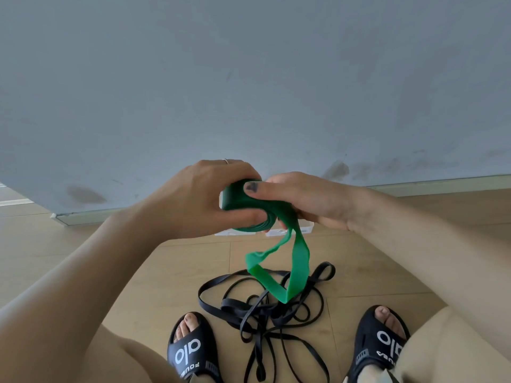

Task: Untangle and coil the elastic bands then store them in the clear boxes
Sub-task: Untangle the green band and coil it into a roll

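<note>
Both hands grip a green elastic band [243, 208] rolled into a coil between them: the left hand [204, 194] curls around the roll, the right hand [301, 200] pinches it, thumb on top. Its loose tail hangs below the hands over tangled black bands [265, 313] on the floor [171, 272]

Green elastic band [243, 208], wide and flat, is rolled into a tight coil up in the air, its loose tail hanging down in a twisted loop. Below on the wooden floor, thin black elastic bands [265, 308] lie in a tangled heap.
</note>
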Demonstrator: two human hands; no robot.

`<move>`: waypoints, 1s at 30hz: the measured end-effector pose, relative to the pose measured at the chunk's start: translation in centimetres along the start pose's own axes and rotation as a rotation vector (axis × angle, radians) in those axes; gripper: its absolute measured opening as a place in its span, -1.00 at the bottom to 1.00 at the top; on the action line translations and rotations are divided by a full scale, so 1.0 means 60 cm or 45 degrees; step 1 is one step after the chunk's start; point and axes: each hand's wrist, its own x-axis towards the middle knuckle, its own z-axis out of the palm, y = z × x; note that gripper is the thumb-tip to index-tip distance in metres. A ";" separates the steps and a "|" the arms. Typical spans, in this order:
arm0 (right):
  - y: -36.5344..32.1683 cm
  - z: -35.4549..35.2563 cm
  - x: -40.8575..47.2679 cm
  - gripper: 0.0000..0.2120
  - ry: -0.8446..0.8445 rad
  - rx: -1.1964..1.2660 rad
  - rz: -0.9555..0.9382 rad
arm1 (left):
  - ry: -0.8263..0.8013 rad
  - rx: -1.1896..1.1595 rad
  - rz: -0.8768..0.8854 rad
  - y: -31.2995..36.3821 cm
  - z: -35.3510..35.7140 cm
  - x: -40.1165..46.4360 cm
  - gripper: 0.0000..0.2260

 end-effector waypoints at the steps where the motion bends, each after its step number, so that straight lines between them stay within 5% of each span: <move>1: 0.002 0.003 0.002 -0.21 0.037 -0.058 -0.002 | -0.002 0.075 0.013 0.004 0.004 0.002 -0.66; 3: -0.003 0.005 0.003 -0.21 0.027 -0.132 -0.030 | 0.031 0.097 0.065 0.009 0.005 0.006 -0.65; 9: -0.013 -0.014 -0.015 -0.69 -0.174 0.170 -0.072 | 0.091 -0.205 -0.006 0.000 -0.010 0.003 -0.73; 15: 0.000 -0.009 0.008 -0.27 -0.028 -0.045 0.007 | 0.021 0.141 0.027 0.010 0.000 0.012 -0.66; 20: 0.001 -0.024 -0.005 -0.56 -0.292 0.361 -0.009 | 0.108 -0.142 0.056 0.007 -0.001 0.008 -0.73; 27: 0.007 0.002 0.016 -0.19 -0.006 -0.087 0.047 | 0.019 0.205 0.023 0.013 0.002 0.011 -0.58; 30: 0.007 -0.007 0.005 -0.40 -0.165 0.100 0.013 | 0.057 0.062 0.081 0.004 0.000 0.007 -0.65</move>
